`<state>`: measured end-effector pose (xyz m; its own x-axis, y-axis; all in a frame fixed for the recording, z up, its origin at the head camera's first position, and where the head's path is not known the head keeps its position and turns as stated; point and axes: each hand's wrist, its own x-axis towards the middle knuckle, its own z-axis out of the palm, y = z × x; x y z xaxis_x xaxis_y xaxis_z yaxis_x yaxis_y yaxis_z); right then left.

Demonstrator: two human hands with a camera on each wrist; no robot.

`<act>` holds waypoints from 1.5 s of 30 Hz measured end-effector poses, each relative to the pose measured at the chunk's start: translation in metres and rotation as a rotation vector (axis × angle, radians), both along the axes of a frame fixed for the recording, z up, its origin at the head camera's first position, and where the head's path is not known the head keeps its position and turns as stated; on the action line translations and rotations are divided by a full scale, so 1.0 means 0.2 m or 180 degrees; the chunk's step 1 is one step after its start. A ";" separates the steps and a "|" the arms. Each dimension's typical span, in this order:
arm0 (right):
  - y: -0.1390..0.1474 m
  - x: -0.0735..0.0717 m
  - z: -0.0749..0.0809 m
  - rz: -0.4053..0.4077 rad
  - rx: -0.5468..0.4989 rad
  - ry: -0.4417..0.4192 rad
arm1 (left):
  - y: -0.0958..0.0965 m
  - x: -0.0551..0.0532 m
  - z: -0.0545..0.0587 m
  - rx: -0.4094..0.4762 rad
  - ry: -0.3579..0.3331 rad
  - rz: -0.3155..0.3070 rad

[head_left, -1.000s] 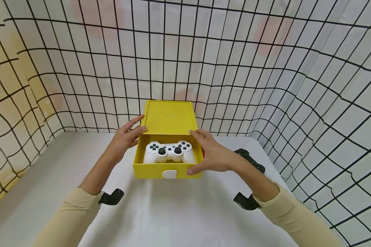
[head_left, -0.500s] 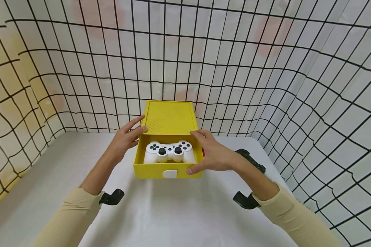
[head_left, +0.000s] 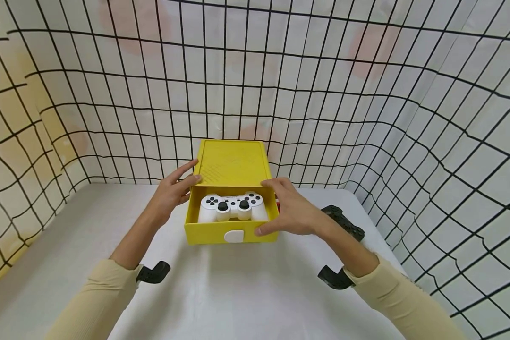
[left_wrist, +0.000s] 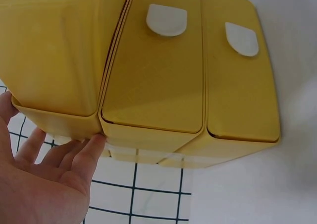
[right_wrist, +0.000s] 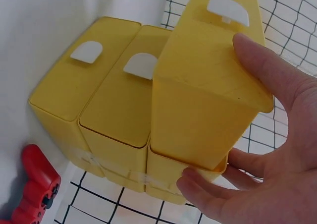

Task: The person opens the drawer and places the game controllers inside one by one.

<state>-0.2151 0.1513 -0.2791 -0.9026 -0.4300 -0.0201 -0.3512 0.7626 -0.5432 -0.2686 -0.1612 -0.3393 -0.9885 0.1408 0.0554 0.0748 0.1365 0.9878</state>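
A yellow drawer cabinet [head_left: 233, 163] has its top drawer [head_left: 212, 233] pulled well out, with a white tab on the front. Inside the drawer lies a white game controller [head_left: 233, 208]. My left hand [head_left: 167, 193] rests against the cabinet's left side, its thumb near the front top edge; the left wrist view shows those fingers touching the casing [left_wrist: 59, 125]. On the opposite side, my right hand [head_left: 297, 212] lays its thumb on the drawer front near the right corner, while its fingers touch the casing's side. Two closed drawers [right_wrist: 114, 100] sit under the top one.
A black game controller [head_left: 344, 222] lies on the white table [head_left: 246, 293], right of the cabinet. A red game controller [right_wrist: 37, 184] is beside the cabinet in the right wrist view. Black wire mesh [head_left: 246, 71] stands behind and along both sides.
The top drawer has slid in very slightly toward the cabinet, with my right thumb moving along on its front. My left hand stays nearly where it was.
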 end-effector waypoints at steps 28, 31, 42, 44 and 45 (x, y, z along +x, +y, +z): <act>-0.08 -0.17 -0.17 -0.0556 -0.0513 0.1355 | 0.01 -0.01 -0.02 0.0048 0.0038 -0.0004; -0.08 -0.19 -0.19 -0.0543 -0.0509 0.1517 | 0.01 -0.01 -0.02 0.0074 0.0031 -0.0001; -0.09 -0.23 -0.22 -0.0559 -0.0664 0.1737 | 0.01 -0.01 -0.02 0.0057 0.0013 0.0010; -0.10 -0.23 -0.22 -0.0582 -0.0692 0.1735 | 0.01 -0.01 -0.02 0.0059 0.0015 0.0010; -0.10 -0.23 -0.22 -0.0591 -0.0706 0.1732 | 0.01 -0.01 -0.02 0.0062 0.0014 0.0009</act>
<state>-0.2603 0.1321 -0.3232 -0.8185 -0.2058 0.5364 -0.4948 0.7270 -0.4760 -0.2705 -0.1583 -0.3433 -0.9886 0.1368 0.0623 0.0787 0.1174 0.9900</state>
